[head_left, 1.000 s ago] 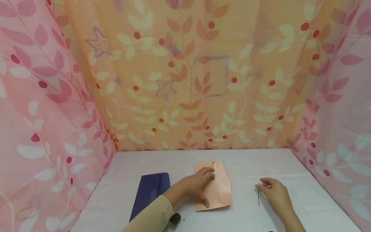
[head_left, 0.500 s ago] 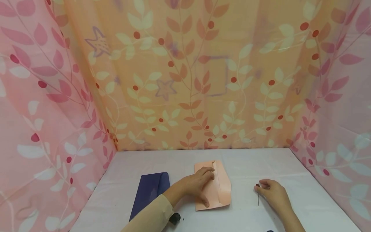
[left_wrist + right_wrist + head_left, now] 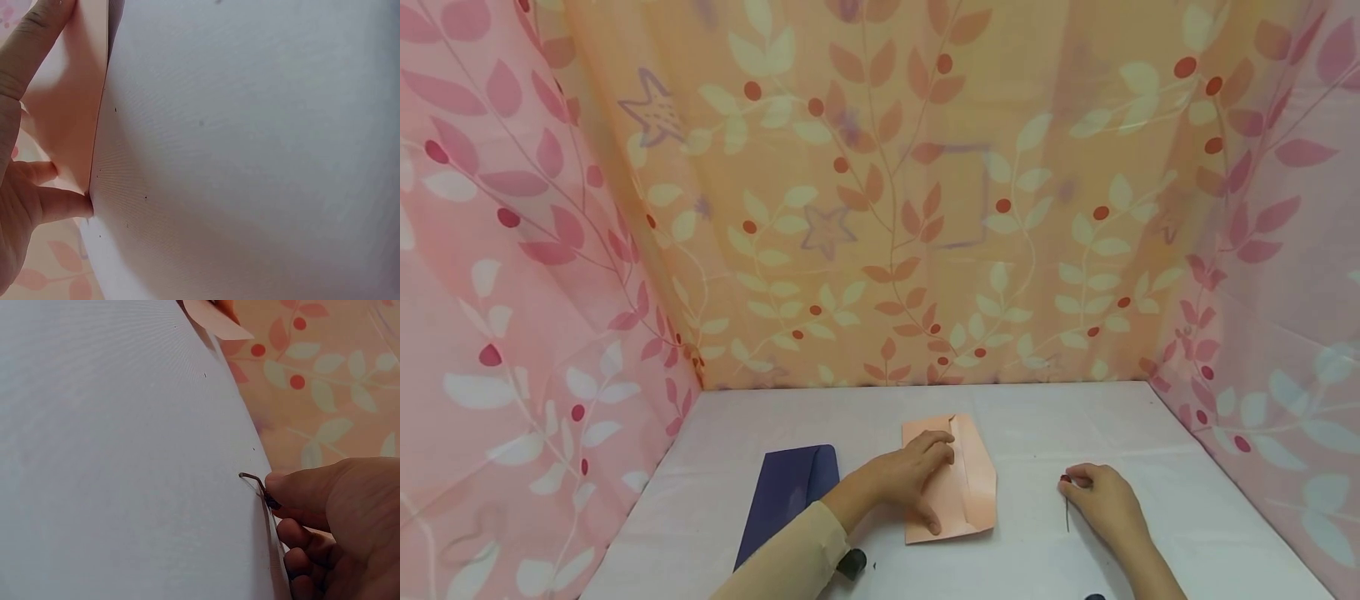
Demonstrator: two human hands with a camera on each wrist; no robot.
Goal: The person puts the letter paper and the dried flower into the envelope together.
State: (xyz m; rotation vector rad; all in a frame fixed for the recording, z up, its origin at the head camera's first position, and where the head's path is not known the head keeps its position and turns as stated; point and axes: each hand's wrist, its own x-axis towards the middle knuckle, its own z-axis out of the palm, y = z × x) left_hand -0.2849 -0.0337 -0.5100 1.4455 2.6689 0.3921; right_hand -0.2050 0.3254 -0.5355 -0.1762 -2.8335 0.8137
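Observation:
My left hand [image 3: 901,479] rests with spread fingers on a peach envelope [image 3: 982,498], whose flap lies unfolded to the right. In the left wrist view, the thumb and fingers of the left hand [image 3: 14,209] span the envelope [image 3: 76,119] near its edge. To the right, my right hand [image 3: 1111,507] pinches a thin dark stem [image 3: 1067,512] that hangs down toward the table. Its dark red head shows at the fingertips. Close up in the right wrist view, the stem [image 3: 251,476] is brown and bent, beside the thumb of the right hand [image 3: 353,509]; its exact kind is unclear.
A navy envelope [image 3: 778,504] lies at the left, partly behind the left forearm. Next to the sleeve is a small black cylindrical object [image 3: 852,564]. Another dark object [image 3: 1095,597] is cut off at the bottom edge. Patterned curtains enclose the white table [image 3: 1037,417].
The right hand has lowered slightly, and the red head of the stem has come into sight at its fingertips. My left hand and the peach envelope have stayed put.

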